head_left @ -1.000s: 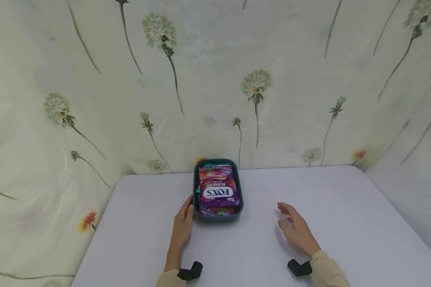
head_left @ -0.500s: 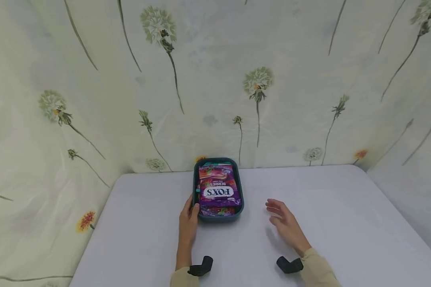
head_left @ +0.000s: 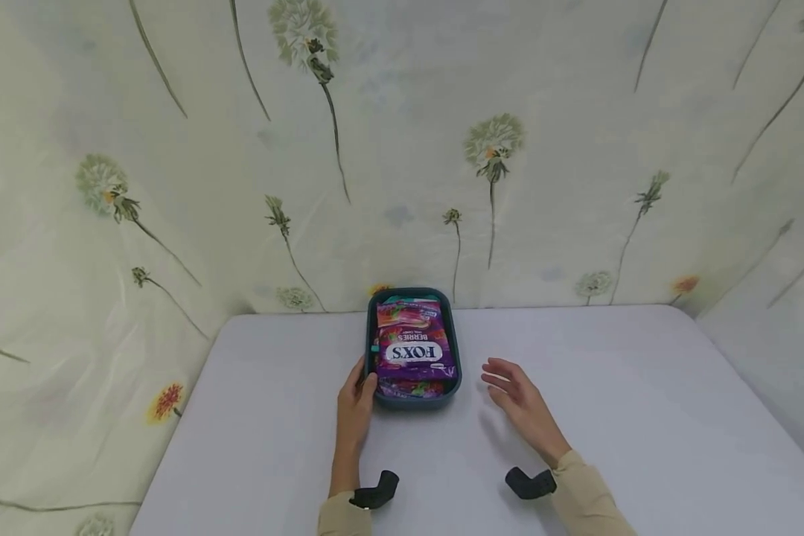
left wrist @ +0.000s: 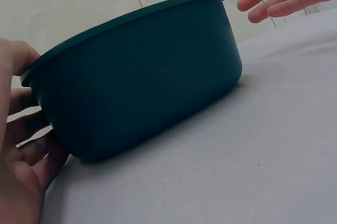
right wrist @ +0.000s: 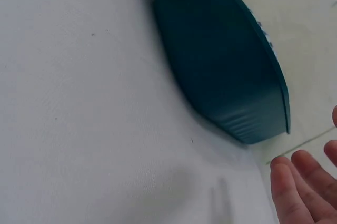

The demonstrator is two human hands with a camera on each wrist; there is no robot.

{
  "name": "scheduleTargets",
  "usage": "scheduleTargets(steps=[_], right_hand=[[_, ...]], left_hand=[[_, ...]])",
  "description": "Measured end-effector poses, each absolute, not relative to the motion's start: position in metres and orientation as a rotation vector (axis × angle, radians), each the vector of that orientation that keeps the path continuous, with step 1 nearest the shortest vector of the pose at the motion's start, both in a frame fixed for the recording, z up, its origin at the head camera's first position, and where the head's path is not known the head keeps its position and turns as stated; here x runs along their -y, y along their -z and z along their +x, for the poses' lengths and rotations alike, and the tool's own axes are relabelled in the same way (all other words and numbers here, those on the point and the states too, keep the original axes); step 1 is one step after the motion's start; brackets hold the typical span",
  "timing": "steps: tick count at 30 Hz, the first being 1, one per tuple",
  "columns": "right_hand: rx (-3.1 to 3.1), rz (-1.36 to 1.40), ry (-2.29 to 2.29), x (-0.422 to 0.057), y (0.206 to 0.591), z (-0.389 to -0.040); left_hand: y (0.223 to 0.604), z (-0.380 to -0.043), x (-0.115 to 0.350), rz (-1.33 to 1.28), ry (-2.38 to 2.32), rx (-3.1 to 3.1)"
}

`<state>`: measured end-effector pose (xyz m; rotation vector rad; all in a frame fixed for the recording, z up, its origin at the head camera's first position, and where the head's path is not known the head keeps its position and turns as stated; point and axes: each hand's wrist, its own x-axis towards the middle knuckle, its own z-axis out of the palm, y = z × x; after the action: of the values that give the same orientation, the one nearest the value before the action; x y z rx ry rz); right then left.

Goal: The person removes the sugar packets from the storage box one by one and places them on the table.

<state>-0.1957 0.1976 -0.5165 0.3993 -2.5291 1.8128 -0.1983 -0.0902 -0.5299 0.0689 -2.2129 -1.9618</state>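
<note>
A dark teal plastic bin point(head_left: 412, 403) stands at the far edge of the white table. It holds purple candy bags point(head_left: 415, 346) marked "FOX'S BERRIES", upside down in the head view. My left hand point(head_left: 355, 408) holds the bin's near left corner, its fingers along the outer side and its thumb at the rim, as the left wrist view shows too. To the right of the bin, my right hand point(head_left: 524, 406) is held out with fingers parted, apart from the wall. In the right wrist view, its fingertips point(right wrist: 284, 182) point toward the bin's end.
The white tabletop point(head_left: 275, 424) extends on both sides of the bin. A cloth printed with dandelions point(head_left: 388, 149) hangs right behind the table. Both wrists wear black camera mounts point(head_left: 531, 484).
My right hand has moved left, closer to the bin. My left thumb has come up onto the bin's rim. The whole head view has shifted slightly.
</note>
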Motion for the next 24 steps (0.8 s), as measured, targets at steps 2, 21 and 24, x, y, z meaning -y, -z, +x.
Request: scheduleTargets(steps=[2,21,24], right_hand=[[2.538,0.402,-1.815,-0.195,0.516,-0.198],[2.563,0.408,-1.894,-0.173,0.496,-0.213],[2.563,0.408,-1.901,-0.169,0.493,-0.216]], left_hand=[[0.525,-0.197,0.089,0.064,1.941,2.224],[0.562,-0.211,0.091,0.137,1.989,2.204],[0.553,-0.208,0.092,0.142,2.015,2.211]])
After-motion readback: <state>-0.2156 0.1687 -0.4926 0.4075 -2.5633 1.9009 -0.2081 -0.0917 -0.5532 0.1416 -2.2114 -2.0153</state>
